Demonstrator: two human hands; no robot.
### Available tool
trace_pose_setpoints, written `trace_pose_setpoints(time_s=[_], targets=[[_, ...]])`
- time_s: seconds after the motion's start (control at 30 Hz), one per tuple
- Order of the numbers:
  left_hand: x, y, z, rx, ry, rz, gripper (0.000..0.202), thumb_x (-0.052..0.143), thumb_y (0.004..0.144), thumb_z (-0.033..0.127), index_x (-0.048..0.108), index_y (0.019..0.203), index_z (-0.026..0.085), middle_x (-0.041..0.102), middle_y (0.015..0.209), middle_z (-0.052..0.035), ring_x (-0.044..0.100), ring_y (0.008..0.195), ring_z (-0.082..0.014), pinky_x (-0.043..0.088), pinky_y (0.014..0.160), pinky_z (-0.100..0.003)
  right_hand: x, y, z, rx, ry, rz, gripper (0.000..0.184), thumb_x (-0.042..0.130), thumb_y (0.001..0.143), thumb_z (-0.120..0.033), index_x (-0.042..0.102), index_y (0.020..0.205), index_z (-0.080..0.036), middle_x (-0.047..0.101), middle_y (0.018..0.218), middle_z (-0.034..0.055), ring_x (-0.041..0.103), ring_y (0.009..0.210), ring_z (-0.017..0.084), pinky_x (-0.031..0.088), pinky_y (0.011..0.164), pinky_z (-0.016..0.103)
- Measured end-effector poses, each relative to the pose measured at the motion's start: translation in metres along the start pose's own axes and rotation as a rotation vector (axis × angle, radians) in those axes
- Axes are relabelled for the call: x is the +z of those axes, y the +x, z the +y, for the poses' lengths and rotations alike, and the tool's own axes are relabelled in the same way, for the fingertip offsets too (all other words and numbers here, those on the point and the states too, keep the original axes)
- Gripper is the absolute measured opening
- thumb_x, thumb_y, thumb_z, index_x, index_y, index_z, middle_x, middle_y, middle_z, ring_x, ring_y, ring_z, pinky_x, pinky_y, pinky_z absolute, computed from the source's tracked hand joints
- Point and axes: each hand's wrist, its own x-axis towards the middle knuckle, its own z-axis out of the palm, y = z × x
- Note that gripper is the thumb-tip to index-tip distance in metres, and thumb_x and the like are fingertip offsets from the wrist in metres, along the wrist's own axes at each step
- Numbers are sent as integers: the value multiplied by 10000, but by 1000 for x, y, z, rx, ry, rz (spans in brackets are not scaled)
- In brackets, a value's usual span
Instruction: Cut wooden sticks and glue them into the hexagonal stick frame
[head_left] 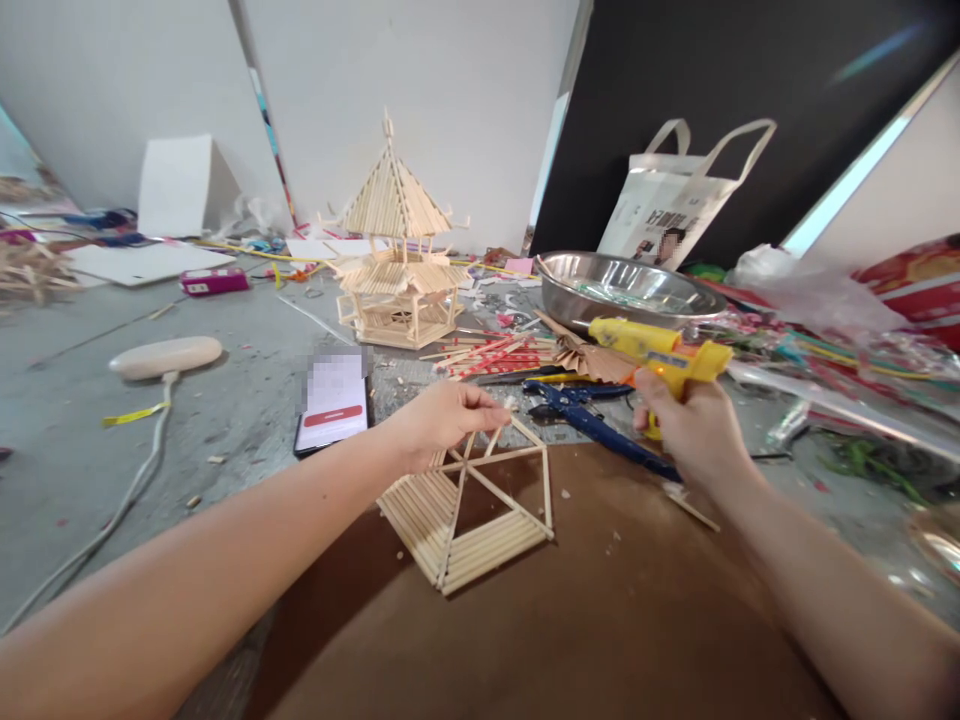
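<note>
My right hand [694, 420] grips a yellow hot glue gun [660, 350], its nozzle pointing left above the clutter. My left hand [442, 420] is closed in a pinch, with a short wooden stick [495, 438] at its fingertips. Just under that hand lies a flat hexagonal wooden-stick frame [495, 545] with spokes meeting in the middle. Rows of sticks fill two of its front sections, while the right-hand section is open. My left hand and wrist hide part of the frame's far left side.
Behind the frame stands a stick-built pavilion model [401, 260]. Around it are a phone [332, 405], red-tipped sticks [499, 352], blue-handled pliers [607, 430], a steel basin [551, 295] and a paper bag [637, 205]. A brown board [600, 620] lies beneath; a white corded device [166, 357] sits left.
</note>
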Motion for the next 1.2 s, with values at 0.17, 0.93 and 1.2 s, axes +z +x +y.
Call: trace_pose_setpoints(time_s=[0.17,0.93,1.2], targets=[[-3,-5,4,-12,265,-175,243,578,601,373,595,649,136,544,560,21,404,497,-57,312,521,-205,-14,25,30,155,1,134,335,483,648,-471,472,813,-180,418,450,-57,425,382,92,404,390,244],[2,-14,5,52,804,-458,214,542,628,304,644,704,132,633,641,-27,512,528,-76,345,490,-175,-24,40,62,357,-986,37,466,305,679,-517,543,907,-188,589,891,137,535,846,305,394,584,342],[3,-13,3,52,827,-491,207,552,615,312,645,692,144,640,644,-19,530,541,-75,360,500,-164,-21,38,68,303,-922,190,543,351,621,-576,516,959,-184,558,969,132,505,902,310,396,689,412]])
